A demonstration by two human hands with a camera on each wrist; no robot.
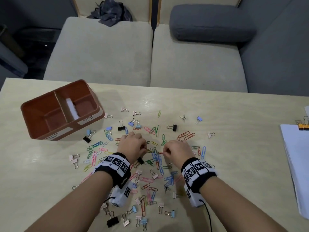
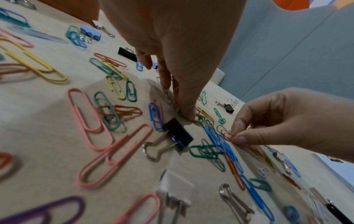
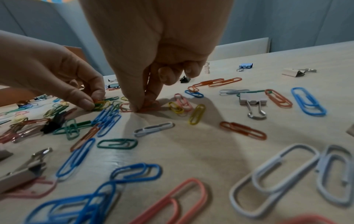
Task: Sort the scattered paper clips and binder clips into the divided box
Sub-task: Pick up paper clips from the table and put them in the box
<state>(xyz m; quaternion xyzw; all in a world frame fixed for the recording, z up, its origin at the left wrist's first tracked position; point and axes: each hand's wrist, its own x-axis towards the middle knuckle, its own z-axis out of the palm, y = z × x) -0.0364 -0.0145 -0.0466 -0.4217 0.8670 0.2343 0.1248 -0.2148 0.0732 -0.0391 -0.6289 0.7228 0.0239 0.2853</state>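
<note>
Coloured paper clips and binder clips lie scattered over the pale table [image 1: 234, 114]. The brown divided box [image 1: 40, 97] stands at the far left, its compartments labelled for binder clips and paper clips. My left hand [image 1: 145, 149] pinches a yellow paper clip [image 3: 100, 103] at the table surface, in the middle of the pile. Just to its right, my right hand [image 1: 164, 152] pinches a small orange paper clip [image 2: 228, 135] between thumb and forefinger, low over the table. The two hands' fingertips are a few centimetres apart.
A black binder clip [image 2: 178, 133] lies just below my left hand. A stack of white paper [image 1: 296, 161] sits at the right edge with clips on its top. Beige seat cushions [image 1: 103, 52] lie beyond the table's far edge.
</note>
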